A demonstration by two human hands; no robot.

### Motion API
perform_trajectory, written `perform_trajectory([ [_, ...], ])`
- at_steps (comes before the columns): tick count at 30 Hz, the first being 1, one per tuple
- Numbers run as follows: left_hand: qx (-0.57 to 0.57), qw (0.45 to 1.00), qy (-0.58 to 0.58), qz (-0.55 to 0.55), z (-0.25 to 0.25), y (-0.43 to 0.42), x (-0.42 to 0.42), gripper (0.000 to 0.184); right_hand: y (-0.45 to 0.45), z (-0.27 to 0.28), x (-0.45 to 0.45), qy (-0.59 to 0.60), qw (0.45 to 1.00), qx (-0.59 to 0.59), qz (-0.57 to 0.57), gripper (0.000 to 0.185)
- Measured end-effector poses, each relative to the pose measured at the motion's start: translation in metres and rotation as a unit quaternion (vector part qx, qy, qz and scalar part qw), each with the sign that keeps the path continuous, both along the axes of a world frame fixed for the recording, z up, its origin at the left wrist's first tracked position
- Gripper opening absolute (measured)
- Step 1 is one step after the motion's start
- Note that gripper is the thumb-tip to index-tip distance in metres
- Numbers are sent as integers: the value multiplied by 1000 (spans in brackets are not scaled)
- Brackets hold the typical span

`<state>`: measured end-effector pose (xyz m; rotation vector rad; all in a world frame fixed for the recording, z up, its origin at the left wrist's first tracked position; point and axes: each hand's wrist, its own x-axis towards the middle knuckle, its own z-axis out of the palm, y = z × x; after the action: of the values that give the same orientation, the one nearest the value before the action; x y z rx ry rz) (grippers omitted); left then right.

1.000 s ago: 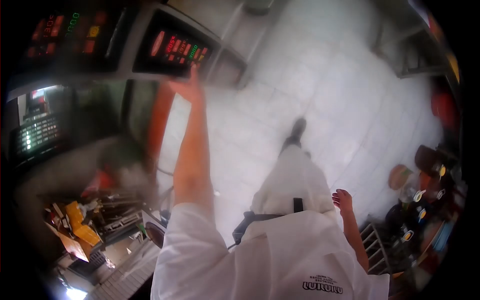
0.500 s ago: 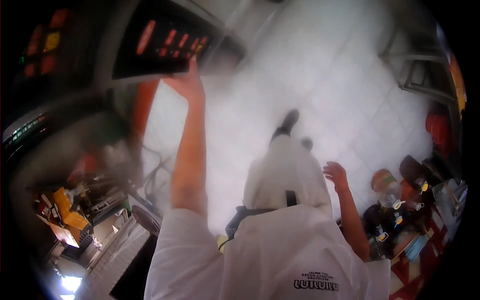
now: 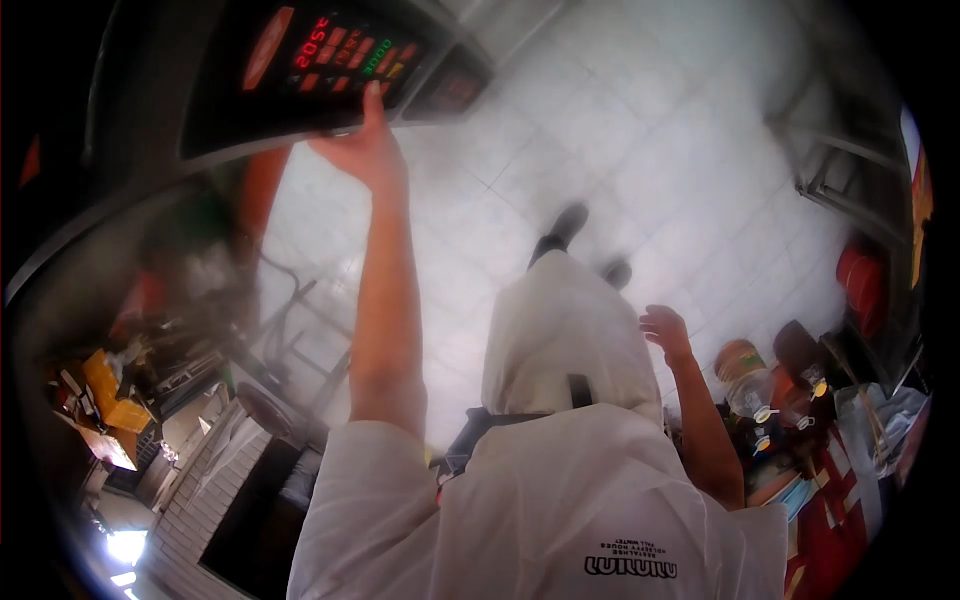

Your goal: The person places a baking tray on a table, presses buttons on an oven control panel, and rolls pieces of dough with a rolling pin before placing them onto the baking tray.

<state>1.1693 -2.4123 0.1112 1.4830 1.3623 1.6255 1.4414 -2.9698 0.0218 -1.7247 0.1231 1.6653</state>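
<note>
My left hand (image 3: 368,140) reaches up at the upper left, with one raised digit against the lower edge of a dark control panel (image 3: 330,55). The panel shows red and green lit digits and small lit buttons. My left hand holds nothing visible, and its digits are spread. My right hand (image 3: 665,332) hangs beside my light trousers (image 3: 560,340) above the pale floor, its fingers slightly bent and apart, with nothing in it.
At the lower left, yellow boxes (image 3: 115,392) lie among clutter near a metal rack. Jars and containers (image 3: 745,375) crowd the lower right, close to my right arm. A red object (image 3: 862,285) and a dark metal frame (image 3: 850,185) stand at the right.
The view has shifted, so the panel appears larger and farther left. My left hand stays at its lower edge. My right hand appears higher and a little farther left in view.
</note>
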Motion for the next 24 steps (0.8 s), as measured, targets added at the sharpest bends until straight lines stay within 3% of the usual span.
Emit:
perform_trajectory([
  [4, 9, 1000, 23, 13, 2, 4, -2, 72, 26, 11, 18, -2, 1000, -17, 15, 35],
  [7, 12, 999, 37, 31, -3, 2, -4, 71, 34, 20, 27, -24, 998, 35, 54, 35],
  [9, 6, 994, 86, 60, 7, 0, 1, 71, 40, 18, 35, -15, 998, -13, 63, 34],
  [10, -17, 982, 169, 80, 12, -1, -1, 75, 45, 17, 42, -11, 997, -33, 68, 34],
  [14, -54, 971, 222, 65, 16, -10, -19, 90, 40, 16, 63, -16, 992, -37, 123, 31],
  [16, -146, 975, 153, 64, 17, -35, -17, 91, 36, 14, 75, -24, 991, -25, 127, 30],
  [17, -190, 973, 119, 60, 12, -51, -18, 91, 34, 13, 81, -27, 991, -18, 128, 29],
  [19, -178, 967, 170, 65, -58, -101, -39, 90, 33, 10, 94, -33, 989, 4, 141, 28],
  [20, -184, 935, 295, 69, -80, -141, -40, 88, 32, 9, 101, -36, 988, 13, 149, 27],
  [21, -289, 893, 344, 12, -80, -185, -39, 86, 29, 8, 110, -38, 986, 21, 159, 27],
  [22, -305, 856, 416, -18, -117, -234, -46, 78, 26, 7, 119, -36, 985, 23, 166, 27],
  [24, -435, 792, 408, -128, -142, -341, -56, 76, 14, -3, 136, -33, 984, 30, 172, 26],
])
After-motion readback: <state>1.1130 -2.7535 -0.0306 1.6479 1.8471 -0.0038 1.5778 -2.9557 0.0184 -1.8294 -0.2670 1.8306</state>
